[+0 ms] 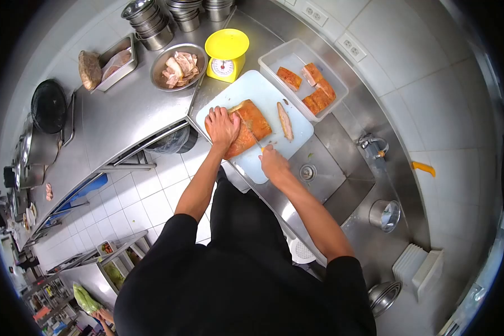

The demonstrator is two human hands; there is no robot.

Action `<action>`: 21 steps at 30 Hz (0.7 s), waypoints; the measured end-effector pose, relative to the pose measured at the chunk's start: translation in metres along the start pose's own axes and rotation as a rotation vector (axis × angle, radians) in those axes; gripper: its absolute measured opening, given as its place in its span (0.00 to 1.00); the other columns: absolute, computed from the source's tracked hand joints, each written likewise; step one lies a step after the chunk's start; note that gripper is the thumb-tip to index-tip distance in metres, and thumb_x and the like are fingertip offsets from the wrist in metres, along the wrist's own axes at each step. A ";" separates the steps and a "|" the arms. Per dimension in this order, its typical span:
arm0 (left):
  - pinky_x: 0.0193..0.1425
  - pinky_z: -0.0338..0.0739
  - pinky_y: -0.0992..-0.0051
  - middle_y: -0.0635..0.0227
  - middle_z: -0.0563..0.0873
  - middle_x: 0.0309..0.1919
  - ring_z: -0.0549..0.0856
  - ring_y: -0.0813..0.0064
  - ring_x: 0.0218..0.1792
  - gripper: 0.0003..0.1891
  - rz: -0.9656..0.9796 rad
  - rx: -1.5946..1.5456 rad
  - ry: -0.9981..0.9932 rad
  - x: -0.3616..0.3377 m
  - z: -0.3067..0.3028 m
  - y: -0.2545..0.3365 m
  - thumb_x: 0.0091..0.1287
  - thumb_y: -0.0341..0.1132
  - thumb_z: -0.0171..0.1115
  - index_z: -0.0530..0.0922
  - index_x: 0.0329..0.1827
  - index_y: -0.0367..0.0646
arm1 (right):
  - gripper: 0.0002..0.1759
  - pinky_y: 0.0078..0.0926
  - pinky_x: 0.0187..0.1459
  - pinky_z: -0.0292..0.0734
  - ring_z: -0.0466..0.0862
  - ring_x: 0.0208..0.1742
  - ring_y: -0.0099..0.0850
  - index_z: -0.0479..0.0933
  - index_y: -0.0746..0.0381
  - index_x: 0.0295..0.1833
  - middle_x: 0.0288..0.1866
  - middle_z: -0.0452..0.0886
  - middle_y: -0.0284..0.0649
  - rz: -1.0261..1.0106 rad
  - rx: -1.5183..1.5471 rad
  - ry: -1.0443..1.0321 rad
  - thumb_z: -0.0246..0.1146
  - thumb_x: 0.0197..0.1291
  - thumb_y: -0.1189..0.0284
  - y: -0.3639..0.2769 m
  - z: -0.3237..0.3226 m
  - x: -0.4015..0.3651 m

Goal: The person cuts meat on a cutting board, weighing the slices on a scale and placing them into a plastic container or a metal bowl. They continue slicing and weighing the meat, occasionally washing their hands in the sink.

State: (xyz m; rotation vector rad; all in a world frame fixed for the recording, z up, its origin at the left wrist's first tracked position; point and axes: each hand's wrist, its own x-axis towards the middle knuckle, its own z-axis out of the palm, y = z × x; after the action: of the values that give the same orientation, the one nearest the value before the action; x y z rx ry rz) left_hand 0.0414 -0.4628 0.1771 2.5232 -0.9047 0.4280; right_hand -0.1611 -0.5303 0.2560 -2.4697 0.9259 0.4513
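Note:
A large orange-brown slab of meat (256, 119) lies on a pale blue cutting board (298, 131). My left hand (223, 127) rests flat on its left part, fingers spread. In my right hand (273, 161) is a knife (261, 148) with a yellow handle, closed in my fingers. Its blade reaches away from me into the slab, along a line just right of my left hand. To the right of the slab, a thin trimmed strip of meat (284, 120) and small scraps lie on the board.
Beyond the board stand a yellow scale (227, 49), a bowl (157, 73) of pale meat slices and a clear plastic container (341, 92) of several meat blocks. The board overlaps the sink (325, 173). At lower left, another person's hands (103, 316) are near a green vegetable.

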 end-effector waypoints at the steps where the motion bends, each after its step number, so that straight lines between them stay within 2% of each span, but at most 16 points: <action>1: 0.67 0.64 0.51 0.50 0.79 0.51 0.76 0.49 0.59 0.22 -0.031 -0.024 -0.050 -0.003 -0.004 0.000 0.69 0.51 0.55 0.77 0.45 0.37 | 0.23 0.53 0.50 0.85 0.89 0.49 0.58 0.72 0.72 0.53 0.44 0.87 0.61 -0.002 -0.019 0.023 0.62 0.74 0.59 0.001 0.015 0.005; 3: 0.68 0.64 0.52 0.50 0.79 0.51 0.75 0.49 0.60 0.22 -0.083 -0.072 -0.127 0.002 -0.011 0.006 0.69 0.50 0.55 0.77 0.46 0.37 | 0.23 0.49 0.51 0.86 0.91 0.48 0.53 0.73 0.71 0.50 0.40 0.89 0.58 -0.010 -0.058 0.094 0.64 0.73 0.59 0.004 0.033 0.017; 6: 0.68 0.64 0.52 0.50 0.79 0.51 0.74 0.50 0.61 0.22 -0.132 -0.042 -0.105 0.003 -0.008 0.009 0.68 0.51 0.56 0.77 0.46 0.37 | 0.23 0.47 0.50 0.87 0.91 0.48 0.53 0.72 0.71 0.52 0.41 0.89 0.56 -0.044 0.053 0.103 0.64 0.73 0.58 0.013 0.028 0.026; 9: 0.67 0.65 0.52 0.51 0.79 0.50 0.74 0.51 0.61 0.22 -0.167 -0.023 -0.016 -0.001 -0.001 0.004 0.68 0.51 0.56 0.76 0.45 0.36 | 0.23 0.46 0.48 0.87 0.91 0.48 0.52 0.71 0.70 0.53 0.42 0.89 0.56 -0.023 0.002 0.089 0.63 0.74 0.58 0.006 0.017 0.016; 10: 0.67 0.65 0.51 0.51 0.79 0.50 0.75 0.51 0.61 0.22 -0.096 0.018 0.078 -0.002 0.004 0.002 0.67 0.51 0.57 0.76 0.45 0.36 | 0.24 0.47 0.48 0.87 0.91 0.48 0.52 0.70 0.70 0.53 0.44 0.89 0.57 -0.030 0.001 0.088 0.63 0.74 0.58 0.003 0.008 0.008; 12: 0.67 0.65 0.51 0.51 0.79 0.51 0.74 0.52 0.61 0.22 -0.101 -0.009 0.003 -0.007 0.004 -0.005 0.67 0.50 0.57 0.76 0.45 0.36 | 0.24 0.49 0.48 0.86 0.90 0.48 0.53 0.70 0.69 0.55 0.46 0.89 0.57 -0.016 0.024 0.070 0.63 0.74 0.57 0.007 0.003 -0.016; 16: 0.65 0.66 0.52 0.51 0.79 0.51 0.75 0.52 0.60 0.20 -0.088 -0.008 -0.008 -0.003 0.007 0.001 0.68 0.49 0.55 0.76 0.45 0.36 | 0.25 0.51 0.49 0.86 0.90 0.49 0.54 0.70 0.69 0.55 0.47 0.88 0.59 0.019 0.076 0.103 0.64 0.73 0.56 0.023 0.049 0.006; 20: 0.62 0.66 0.53 0.51 0.79 0.50 0.75 0.52 0.60 0.20 -0.153 0.018 -0.064 -0.013 0.004 -0.004 0.67 0.48 0.54 0.76 0.45 0.36 | 0.25 0.54 0.52 0.83 0.88 0.51 0.56 0.70 0.69 0.55 0.49 0.87 0.60 0.010 0.138 0.059 0.64 0.73 0.56 0.039 0.066 0.029; 21: 0.62 0.66 0.53 0.51 0.79 0.50 0.74 0.52 0.59 0.20 -0.162 0.017 -0.057 -0.001 0.005 -0.001 0.67 0.48 0.54 0.76 0.45 0.36 | 0.25 0.55 0.53 0.83 0.87 0.52 0.57 0.71 0.69 0.56 0.50 0.86 0.61 0.007 0.168 0.067 0.63 0.73 0.56 0.038 0.053 0.034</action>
State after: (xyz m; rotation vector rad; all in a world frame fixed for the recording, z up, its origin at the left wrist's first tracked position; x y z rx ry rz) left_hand 0.0418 -0.4638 0.1720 2.6117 -0.7128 0.3164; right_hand -0.1695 -0.5456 0.1847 -2.3421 0.9579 0.2827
